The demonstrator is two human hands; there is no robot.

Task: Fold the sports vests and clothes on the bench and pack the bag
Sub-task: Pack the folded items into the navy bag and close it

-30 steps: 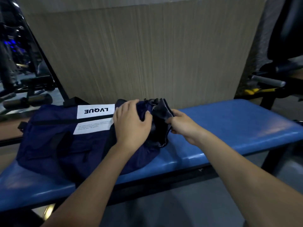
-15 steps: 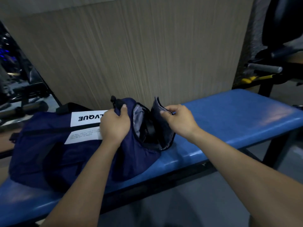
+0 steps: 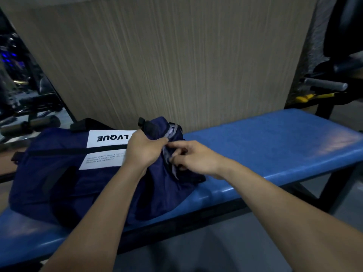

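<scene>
Two bare forearms are reaching in from the near edge toward the bag (image 3: pixel 64 173), the landmark here. The navy bag is lying on its side on the left half of the blue padded bench (image 3: pixel 275 146), its right end sitting about mid-bench. The left hand (image 3: pixel 143 149) is gripping the bag's right end, fingers curled over a bunched fold of navy fabric just right of the white label (image 3: pixel 107 148). The right hand (image 3: pixel 193 157) is meeting it at the same end, its thumb and fingers pinching the grey-lined edge of the bag's opening; what exactly sits between the fingertips is too small to tell. The two hands are nearly touching, and the opening between them is looking narrow, its contents not showing. The label, printed LVQUE upside down from this view with small text below a black band, is lying on the bag's upper face. A black strap tab (image 3: pixel 144 122) is sticking up at the top of the bag's right end. Right of the bag, the bench pad is stretching away bare and blue. Behind the bag a tan ribbed wall panel (image 3: pixel 176 65) is standing. Far right of the bag, a grey padded bar (image 3: pixel 324 85) and dark gym equipment are showing; far left, more dim gym machines (image 3: pixel 29 107) are showing
</scene>
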